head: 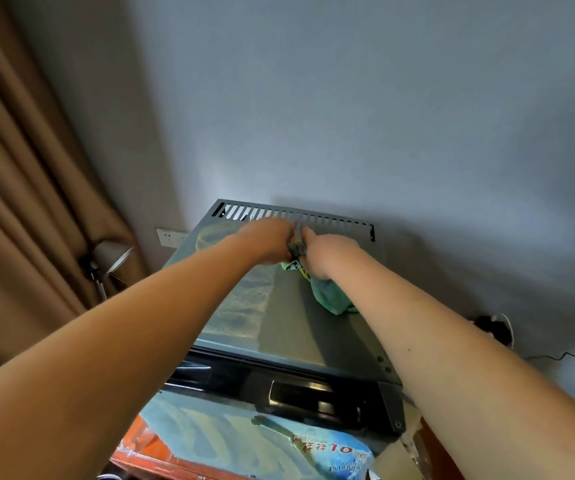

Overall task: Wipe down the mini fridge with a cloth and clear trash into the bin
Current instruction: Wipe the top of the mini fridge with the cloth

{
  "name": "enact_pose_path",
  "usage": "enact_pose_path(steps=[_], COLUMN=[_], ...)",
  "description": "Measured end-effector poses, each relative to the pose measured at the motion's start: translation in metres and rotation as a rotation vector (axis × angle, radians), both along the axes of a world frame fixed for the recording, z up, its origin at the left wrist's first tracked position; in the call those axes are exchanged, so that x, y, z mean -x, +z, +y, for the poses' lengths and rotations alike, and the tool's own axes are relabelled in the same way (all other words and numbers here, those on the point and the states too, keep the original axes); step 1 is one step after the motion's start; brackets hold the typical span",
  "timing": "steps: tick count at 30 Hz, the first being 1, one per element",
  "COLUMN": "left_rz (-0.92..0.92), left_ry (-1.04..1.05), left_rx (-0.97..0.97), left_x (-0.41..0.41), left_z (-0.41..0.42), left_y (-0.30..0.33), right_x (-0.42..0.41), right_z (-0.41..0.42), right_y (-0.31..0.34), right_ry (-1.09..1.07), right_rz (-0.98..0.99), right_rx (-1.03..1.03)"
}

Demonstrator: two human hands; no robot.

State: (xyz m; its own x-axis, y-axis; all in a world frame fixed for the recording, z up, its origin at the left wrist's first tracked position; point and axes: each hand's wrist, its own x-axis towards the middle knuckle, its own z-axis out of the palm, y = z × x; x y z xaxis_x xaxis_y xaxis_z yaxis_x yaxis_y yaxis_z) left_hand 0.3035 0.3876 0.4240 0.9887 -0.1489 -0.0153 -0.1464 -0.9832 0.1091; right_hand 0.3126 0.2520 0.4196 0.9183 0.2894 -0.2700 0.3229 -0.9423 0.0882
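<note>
Head view: both hands meet over the back of the mini fridge [299, 327], against a pale wall.

The fridge's grey top is dusty on its left half, with a slotted vent [293, 216] along the back edge and a black front trim below. Brown curtains [26, 188] hang at the left, a wall socket [170, 237] and a small lamp [111, 258] sit beside them, and a printed plastic package [334, 452] lies in the foreground. The left hand [267, 242] and right hand [324, 251] are curled together near the vent, both gripping a grey cloth [296, 249] bunched between them. A crumpled green bag [331, 294] lies on the fridge top just under the right wrist, touching it.
</note>
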Motion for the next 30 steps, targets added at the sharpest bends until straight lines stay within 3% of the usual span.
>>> enact_pose_path(steps=[13,30], left_rz=[-0.029,-0.023], left_ry=[-0.069,0.037], left_rx=[0.001,0.077], left_x=[0.062,-0.042], left_z=[-0.008,0.006], left_y=[-0.008,-0.011], right_x=[0.064,-0.071], right_z=[-0.012,0.009], right_y=[-0.001,-0.015], right_ry=[-0.041,-0.04], right_rz=[0.061,0.091], right_rx=[0.011,0.024])
